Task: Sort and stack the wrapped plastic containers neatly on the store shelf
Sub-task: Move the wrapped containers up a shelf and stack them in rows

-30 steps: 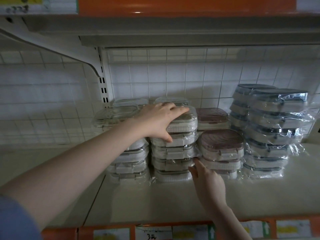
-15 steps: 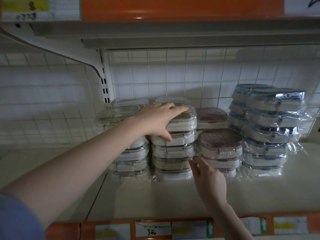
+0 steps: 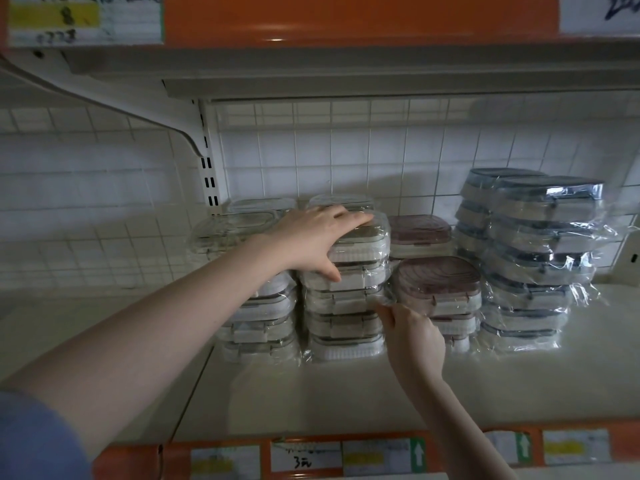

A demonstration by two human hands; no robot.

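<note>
1. Wrapped plastic containers (image 3: 346,292) stand in stacks on the white shelf (image 3: 346,393), in the middle of the frame against a tiled back wall (image 3: 329,157).
2. From the head camera we count two clear-lidded stacks at centre left, a lower stack with brownish lids (image 3: 438,285) right of them, and a taller stack with dark blue-grey lids (image 3: 540,258) at the right, all in crinkled film.
3. Our left hand (image 3: 313,242) lies over the top container (image 3: 360,242) of the middle clear stack, fingers spread across its lid and the thumb down on its front edge, so it grips that container.
4. Our right hand (image 3: 414,336) reaches up from the lower right; its fingertips pinch the loose wrap at the stack's right edge, between the clear stack and the brownish one.
5. An orange rail (image 3: 346,19) runs along the top of the frame with a price tag (image 3: 83,19) at upper left: a yellow band reads "8", the rest is too blurred to read.
6. Along the bottom edge, shelf labels (image 3: 349,455) sit on another orange strip; one bears a handwritten "3" and a mark we cannot make out, and two show white arrows on green.
</note>
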